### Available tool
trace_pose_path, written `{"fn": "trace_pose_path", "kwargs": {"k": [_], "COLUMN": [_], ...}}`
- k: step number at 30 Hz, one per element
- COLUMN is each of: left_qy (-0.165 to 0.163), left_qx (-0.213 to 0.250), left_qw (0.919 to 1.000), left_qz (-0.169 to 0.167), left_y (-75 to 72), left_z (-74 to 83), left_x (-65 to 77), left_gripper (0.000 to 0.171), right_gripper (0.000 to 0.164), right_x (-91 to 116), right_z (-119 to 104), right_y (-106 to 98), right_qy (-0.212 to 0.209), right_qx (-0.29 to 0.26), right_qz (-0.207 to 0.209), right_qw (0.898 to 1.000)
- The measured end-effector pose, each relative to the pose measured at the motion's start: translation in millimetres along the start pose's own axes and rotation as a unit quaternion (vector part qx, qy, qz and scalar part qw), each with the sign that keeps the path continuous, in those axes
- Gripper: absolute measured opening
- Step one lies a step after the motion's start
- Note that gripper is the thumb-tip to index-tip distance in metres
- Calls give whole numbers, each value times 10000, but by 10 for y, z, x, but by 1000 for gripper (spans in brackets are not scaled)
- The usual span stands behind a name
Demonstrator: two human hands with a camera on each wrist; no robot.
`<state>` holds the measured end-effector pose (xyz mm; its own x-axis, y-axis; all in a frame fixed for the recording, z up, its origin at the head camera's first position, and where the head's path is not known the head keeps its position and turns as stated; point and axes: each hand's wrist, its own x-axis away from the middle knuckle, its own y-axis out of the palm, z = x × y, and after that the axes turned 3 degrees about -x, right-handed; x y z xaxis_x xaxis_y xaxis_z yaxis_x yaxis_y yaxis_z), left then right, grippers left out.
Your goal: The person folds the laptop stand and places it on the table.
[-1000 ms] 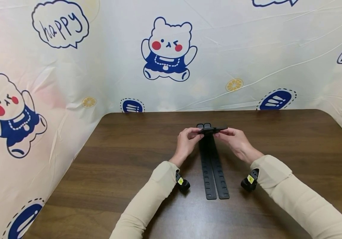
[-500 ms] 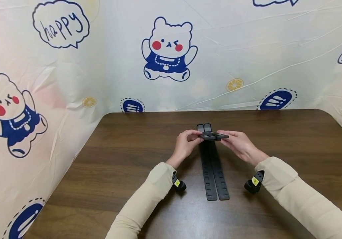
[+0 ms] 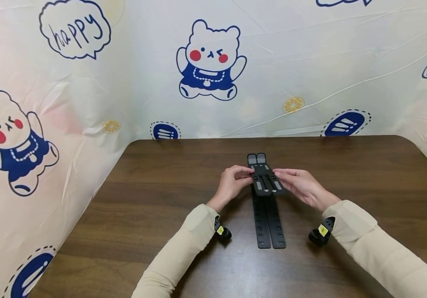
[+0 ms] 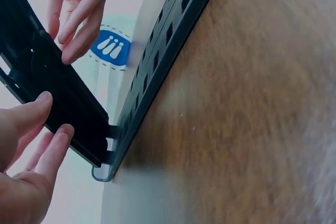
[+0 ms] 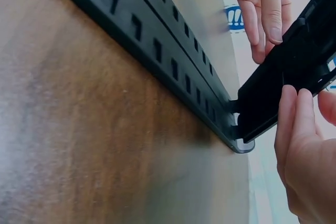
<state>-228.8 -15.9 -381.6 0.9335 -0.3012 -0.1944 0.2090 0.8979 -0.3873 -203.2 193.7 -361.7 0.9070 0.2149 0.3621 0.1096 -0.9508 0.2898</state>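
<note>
A black folding stand lies lengthwise on the table. Its base has two parallel strips (image 3: 262,219) with rows of notches. A hinged panel (image 3: 263,182) joins the base near its far end and slants up toward me, its slotted, grey-padded face showing from above. My left hand (image 3: 232,185) pinches the panel's left edge between thumb and fingers. At the opposite edge, my right hand (image 3: 304,186) pinches in the same way. Both wrist views show the underside of the panel (image 4: 58,87) raised off the notched strips (image 5: 152,40), with fingertips touching it.
The brown wooden table (image 3: 153,207) has a rounded far edge close to a white curtain (image 3: 265,49) printed with cartoon bears. A small black camera (image 3: 223,232) sits on the left wrist and another camera (image 3: 319,236) on the right.
The panel has tipped toward me from nearly edge-on, so its upper face now shows. Both hands have come slightly nearer with it, while the base strips have stayed put.
</note>
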Motion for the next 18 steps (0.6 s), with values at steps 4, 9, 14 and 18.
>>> {"fn": "trace_pose_path", "kwargs": {"k": [4,9,14,18], "left_qy": [-76,-223,-281,-281], "left_qx": [7,-122,-253,-310], "left_qw": [10000,9997,9992,9991], "left_qz": [-50,-68,-85,-78], "left_y": [33,65,93,106], "left_z": [-63,-89,-111,-124], "left_x": [-9,6,17,14], "left_gripper": [21,20,20,20], "right_gripper": [48,52,54,52], "right_x": [14,20,29,27], "right_z": [56,130,164,189], "right_y": [-27,-41,-59,-83], "right_qy": [-82,-50,76,-49], "right_qx": [-210,-159,156,326], "right_qz": [-51,83,146,-43], "right_qw": [9997,9998,9997,9994]}}
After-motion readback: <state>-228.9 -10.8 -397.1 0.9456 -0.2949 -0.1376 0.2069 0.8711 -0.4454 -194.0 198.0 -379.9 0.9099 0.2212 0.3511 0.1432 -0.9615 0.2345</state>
